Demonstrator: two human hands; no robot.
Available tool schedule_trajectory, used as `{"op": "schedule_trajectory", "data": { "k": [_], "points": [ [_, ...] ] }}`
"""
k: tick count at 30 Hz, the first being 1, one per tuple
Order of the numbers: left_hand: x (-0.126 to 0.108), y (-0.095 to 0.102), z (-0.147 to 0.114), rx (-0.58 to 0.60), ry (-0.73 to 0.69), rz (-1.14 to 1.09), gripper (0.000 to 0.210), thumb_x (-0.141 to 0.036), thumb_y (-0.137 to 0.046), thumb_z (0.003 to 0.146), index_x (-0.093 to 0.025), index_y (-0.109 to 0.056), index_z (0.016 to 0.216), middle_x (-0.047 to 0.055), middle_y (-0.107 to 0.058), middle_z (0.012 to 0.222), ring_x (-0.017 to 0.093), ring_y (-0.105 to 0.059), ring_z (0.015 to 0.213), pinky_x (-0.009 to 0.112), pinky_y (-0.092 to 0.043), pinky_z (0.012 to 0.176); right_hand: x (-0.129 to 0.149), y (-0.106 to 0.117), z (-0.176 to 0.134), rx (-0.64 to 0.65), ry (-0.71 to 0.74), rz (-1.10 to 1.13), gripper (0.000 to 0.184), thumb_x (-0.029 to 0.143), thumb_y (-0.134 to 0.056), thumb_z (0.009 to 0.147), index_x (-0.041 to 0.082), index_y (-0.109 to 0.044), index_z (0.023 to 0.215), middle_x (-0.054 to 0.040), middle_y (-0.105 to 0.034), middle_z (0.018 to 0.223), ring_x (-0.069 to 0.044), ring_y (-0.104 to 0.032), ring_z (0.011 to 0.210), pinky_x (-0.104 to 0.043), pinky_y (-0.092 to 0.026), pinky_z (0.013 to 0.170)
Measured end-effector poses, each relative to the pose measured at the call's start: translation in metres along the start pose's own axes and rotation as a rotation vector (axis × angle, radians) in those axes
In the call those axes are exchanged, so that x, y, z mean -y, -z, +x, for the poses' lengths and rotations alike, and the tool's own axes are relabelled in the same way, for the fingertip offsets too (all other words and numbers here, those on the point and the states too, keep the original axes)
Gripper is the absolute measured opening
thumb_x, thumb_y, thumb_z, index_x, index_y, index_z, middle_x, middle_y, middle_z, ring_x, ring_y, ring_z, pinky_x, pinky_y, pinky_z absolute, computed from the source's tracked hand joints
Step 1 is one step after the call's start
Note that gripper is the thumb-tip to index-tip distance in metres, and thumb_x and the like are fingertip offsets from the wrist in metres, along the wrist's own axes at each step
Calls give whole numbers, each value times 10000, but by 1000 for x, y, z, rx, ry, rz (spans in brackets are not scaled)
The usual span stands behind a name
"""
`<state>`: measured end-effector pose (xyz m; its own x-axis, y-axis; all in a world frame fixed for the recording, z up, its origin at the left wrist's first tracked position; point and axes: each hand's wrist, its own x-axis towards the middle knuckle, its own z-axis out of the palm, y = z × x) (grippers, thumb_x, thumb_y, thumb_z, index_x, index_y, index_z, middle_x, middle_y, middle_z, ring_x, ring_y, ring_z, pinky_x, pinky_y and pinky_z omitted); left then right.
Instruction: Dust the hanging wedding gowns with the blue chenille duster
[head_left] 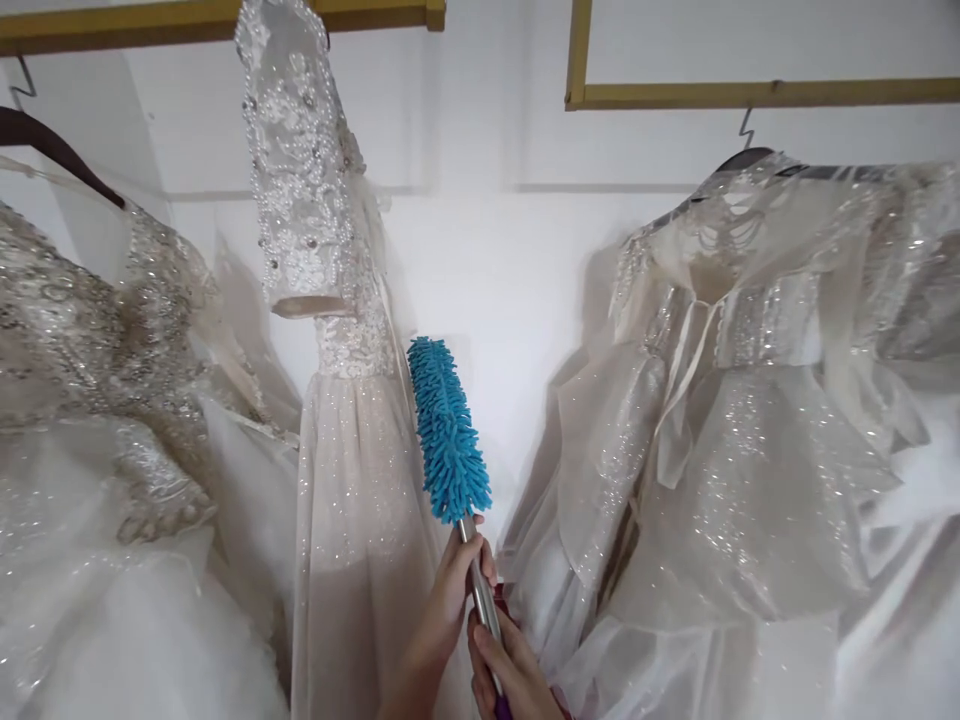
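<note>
A duster [450, 430] with a fluffy blue microfibre head and a silver metal handle points up and slightly left in front of the white wall. My left hand [457, 572] is closed round the handle just below the blue head. Lower down, my right hand [510, 660] grips the same handle, near its purple end. The blue head is close to the right side of a long beaded gown [352, 450] with a pearl-covered sleeve; whether they touch I cannot tell.
At the left hangs a beaded dress [142, 330] on a dark hanger [60, 150]. Several sparkly pale gowns [735, 460] hang at the right under a gold rail [750, 95]. Another gold rail [180, 27] runs along the top left. Behind everything is a white wall [487, 250].
</note>
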<state>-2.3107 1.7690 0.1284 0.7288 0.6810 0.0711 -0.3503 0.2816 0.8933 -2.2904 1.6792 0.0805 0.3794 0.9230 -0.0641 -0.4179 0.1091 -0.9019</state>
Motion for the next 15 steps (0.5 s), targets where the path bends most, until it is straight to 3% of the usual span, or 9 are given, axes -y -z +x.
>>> {"op": "schedule_trajectory", "data": {
  "k": [3, 8, 11, 15],
  "points": [
    [-12, -4, 4, -20, -32, 35, 395, -449, -525, 753, -218, -448, 1064, -90, -445, 530, 78, -446, 469, 183, -340, 474, 14, -1, 1, 70, -10, 9, 759, 665, -618, 621, 150, -456, 1155, 146, -455, 368, -35, -310, 209, -143, -217, 219],
    [-12, -11, 6, -56, -21, 41, 402, -415, -539, 735, -196, -448, 1060, -77, -483, 566, 91, -484, 484, 194, -338, 461, 22, 13, 1, 134, -59, 30, 551, 650, -600, 652, 195, -485, 942, 138, -486, 379, -35, -347, 195, -135, -211, 213],
    [5, -11, 13, -107, -23, 20, 390, -409, -565, 710, -185, -461, 1012, -74, -504, 563, 93, -494, 472, 215, -369, 497, 13, 30, 2, 121, -75, -12, 516, 635, -595, 671, 197, -485, 922, 134, -482, 380, -38, -371, 208, -132, -217, 220],
    [49, -1, 17, -173, 88, 22, 410, -446, -601, 655, -186, -475, 946, -78, -508, 530, 92, -482, 430, 216, -329, 470, -20, 59, 0, 93, -125, -75, 594, 678, -590, 638, 185, -505, 958, 127, -479, 387, -34, -338, 207, -147, -190, 232]
  ]
}}
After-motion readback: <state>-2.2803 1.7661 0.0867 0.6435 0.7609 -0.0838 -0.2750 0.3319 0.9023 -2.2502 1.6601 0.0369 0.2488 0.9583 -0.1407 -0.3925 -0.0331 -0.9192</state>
